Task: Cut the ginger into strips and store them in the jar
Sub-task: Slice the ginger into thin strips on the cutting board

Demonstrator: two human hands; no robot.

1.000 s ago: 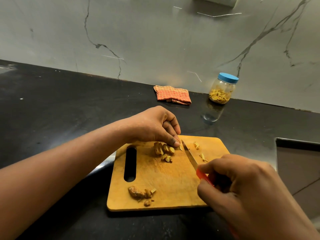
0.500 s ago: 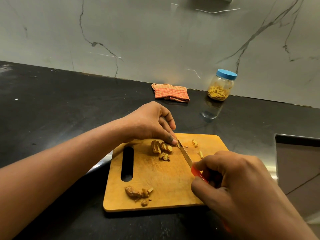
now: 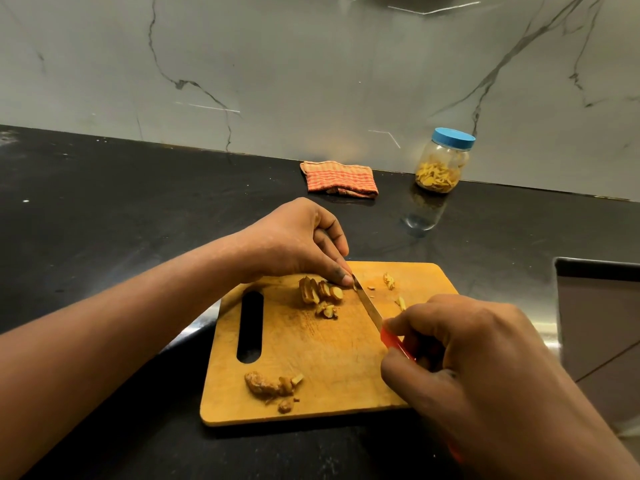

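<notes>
Compared with 1 second ago, the whole view sits slightly lower and left in frame, while the knife (image 3: 367,302) keeps its slant and the sliced ginger (image 3: 320,292) lies in the same spot under the left fingertips.

The black surface (image 3: 121,209) meets a grey marble-veined wall (image 3: 311,71). At 12 o'clock from the cutting board (image 3: 311,348) lies a folded orange checked cloth (image 3: 340,178); at 1 o'clock stands the jar (image 3: 443,161), blue lid on, yellow strips inside. A pale sink edge shows at 3 o'clock.

The left hand (image 3: 294,242) curls over the far edge of the board, fingertips pressing down on the sliced ginger. The right hand (image 3: 460,355) is closed around the knife's red handle, the blade tip just beside the left fingertips at 3 o'clock of the slices. An uncut ginger piece (image 3: 265,386) lies at the board's 6 o'clock edge, apart from both hands. 2 small bits lie right of the blade.
</notes>
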